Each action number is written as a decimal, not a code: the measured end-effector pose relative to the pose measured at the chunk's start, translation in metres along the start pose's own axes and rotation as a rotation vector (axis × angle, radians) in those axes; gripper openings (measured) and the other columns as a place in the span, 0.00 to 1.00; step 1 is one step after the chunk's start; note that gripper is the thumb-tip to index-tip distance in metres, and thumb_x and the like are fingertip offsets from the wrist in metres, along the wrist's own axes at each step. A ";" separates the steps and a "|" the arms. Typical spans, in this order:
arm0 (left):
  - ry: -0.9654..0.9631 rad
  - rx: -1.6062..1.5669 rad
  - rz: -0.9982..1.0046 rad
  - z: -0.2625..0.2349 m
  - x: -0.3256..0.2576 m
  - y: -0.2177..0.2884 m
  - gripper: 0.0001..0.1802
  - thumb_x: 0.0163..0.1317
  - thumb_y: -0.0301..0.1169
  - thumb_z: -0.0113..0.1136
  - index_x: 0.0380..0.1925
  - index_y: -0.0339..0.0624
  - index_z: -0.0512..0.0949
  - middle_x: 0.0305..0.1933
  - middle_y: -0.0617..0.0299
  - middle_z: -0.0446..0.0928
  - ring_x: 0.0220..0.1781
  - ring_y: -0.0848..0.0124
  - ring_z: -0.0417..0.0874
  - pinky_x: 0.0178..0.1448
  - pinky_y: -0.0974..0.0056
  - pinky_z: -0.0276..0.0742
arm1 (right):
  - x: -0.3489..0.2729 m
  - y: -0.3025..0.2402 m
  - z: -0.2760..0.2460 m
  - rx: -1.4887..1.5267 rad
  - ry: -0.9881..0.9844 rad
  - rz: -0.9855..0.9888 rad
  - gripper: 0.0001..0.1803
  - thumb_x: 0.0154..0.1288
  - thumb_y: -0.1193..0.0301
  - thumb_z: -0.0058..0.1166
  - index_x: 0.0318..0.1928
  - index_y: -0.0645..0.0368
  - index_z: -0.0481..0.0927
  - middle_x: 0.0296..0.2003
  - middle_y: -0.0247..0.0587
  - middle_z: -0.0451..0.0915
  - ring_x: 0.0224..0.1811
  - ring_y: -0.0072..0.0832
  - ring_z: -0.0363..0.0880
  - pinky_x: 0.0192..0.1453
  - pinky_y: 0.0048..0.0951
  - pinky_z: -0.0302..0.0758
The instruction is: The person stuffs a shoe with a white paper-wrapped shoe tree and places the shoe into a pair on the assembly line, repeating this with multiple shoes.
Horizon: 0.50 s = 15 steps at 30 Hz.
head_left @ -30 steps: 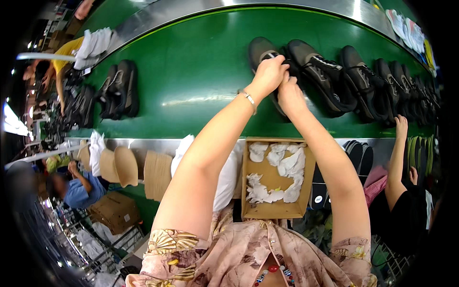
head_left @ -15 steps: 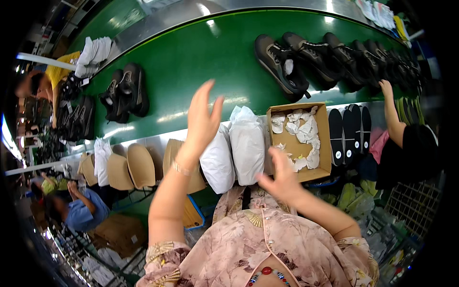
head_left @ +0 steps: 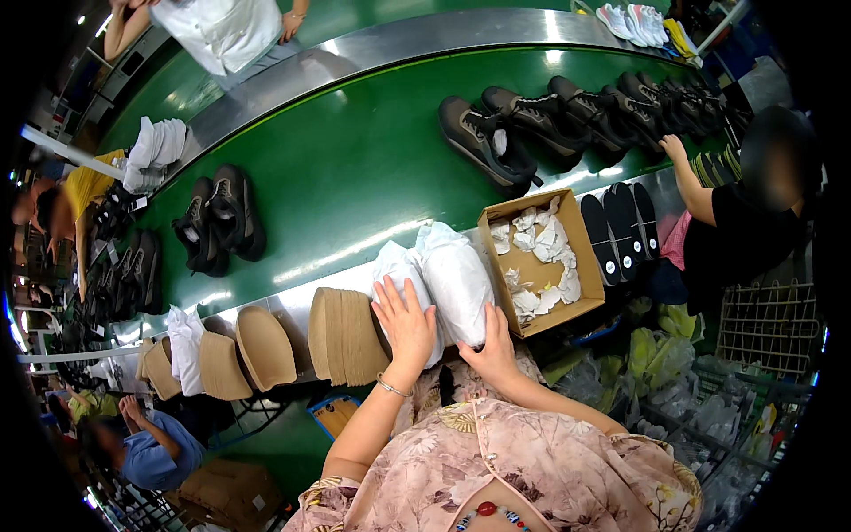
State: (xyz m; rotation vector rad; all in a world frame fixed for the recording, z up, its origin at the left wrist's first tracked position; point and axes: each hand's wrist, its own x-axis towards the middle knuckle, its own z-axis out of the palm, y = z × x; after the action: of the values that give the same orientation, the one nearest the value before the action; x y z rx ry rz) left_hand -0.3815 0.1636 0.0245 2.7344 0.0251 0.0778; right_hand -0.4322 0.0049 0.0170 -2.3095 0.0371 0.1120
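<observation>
Two white stuffed plastic bags [head_left: 452, 275] lie side by side on the steel ledge in front of me. My left hand [head_left: 405, 321] rests flat, fingers spread, on the lower end of the left bag [head_left: 396, 266]. My right hand [head_left: 490, 348] cups the lower end of the right bag. A stack of tan cardboard insoles [head_left: 346, 335] stands just left of my left hand. A cardboard box [head_left: 542, 260] with crumpled white paper sits to the right of the bags.
A green conveyor belt [head_left: 355, 160] carries a row of dark shoes [head_left: 567, 120] at the upper right and a pair [head_left: 217, 222] at left. Black insoles [head_left: 620, 226] lie right of the box. Other people work at the right, top and lower left.
Both hands came back from the shoes on the belt; my left hand dropped from mid-air onto the white bags and my right hand moved up to them.
</observation>
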 end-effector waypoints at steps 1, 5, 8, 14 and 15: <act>0.014 0.008 0.023 -0.002 0.001 0.003 0.33 0.55 0.32 0.59 0.58 0.28 0.60 0.67 0.32 0.46 0.70 0.37 0.45 0.67 0.39 0.49 | -0.001 -0.002 -0.004 -0.001 0.003 0.005 0.47 0.48 0.64 0.63 0.64 0.67 0.51 0.58 0.71 0.55 0.60 0.61 0.58 0.62 0.46 0.61; 0.122 -0.409 0.104 -0.004 0.012 0.028 0.23 0.61 0.23 0.47 0.56 0.24 0.60 0.65 0.33 0.51 0.67 0.40 0.54 0.68 0.54 0.55 | 0.005 0.005 -0.015 0.222 -0.006 0.068 0.45 0.47 0.65 0.64 0.63 0.69 0.56 0.57 0.65 0.62 0.60 0.53 0.63 0.62 0.41 0.63; 0.132 -0.513 -0.049 0.009 0.018 0.041 0.22 0.64 0.25 0.45 0.57 0.25 0.59 0.64 0.34 0.54 0.66 0.44 0.58 0.65 0.55 0.60 | 0.007 0.015 -0.020 0.446 0.041 0.114 0.43 0.48 0.66 0.64 0.62 0.70 0.58 0.57 0.60 0.66 0.59 0.43 0.67 0.61 0.35 0.65; -0.166 -1.445 -0.597 0.038 0.030 0.046 0.12 0.69 0.32 0.44 0.40 0.34 0.72 0.40 0.61 0.76 0.41 0.73 0.74 0.49 0.67 0.71 | 0.012 0.009 -0.043 0.964 -0.018 0.310 0.41 0.52 0.68 0.61 0.63 0.70 0.57 0.54 0.46 0.69 0.52 0.28 0.70 0.55 0.29 0.69; -0.134 -1.623 -0.659 0.040 0.032 0.049 0.12 0.69 0.33 0.44 0.38 0.35 0.73 0.37 0.64 0.76 0.39 0.75 0.74 0.48 0.69 0.71 | 0.013 0.010 -0.045 1.063 -0.041 0.380 0.41 0.52 0.68 0.60 0.63 0.70 0.57 0.53 0.45 0.69 0.51 0.27 0.70 0.54 0.29 0.70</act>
State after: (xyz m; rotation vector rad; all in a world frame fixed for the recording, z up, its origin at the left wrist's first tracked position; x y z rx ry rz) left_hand -0.3472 0.1035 0.0086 1.0189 0.5439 -0.1937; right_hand -0.4166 -0.0345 0.0385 -1.2171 0.4121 0.2586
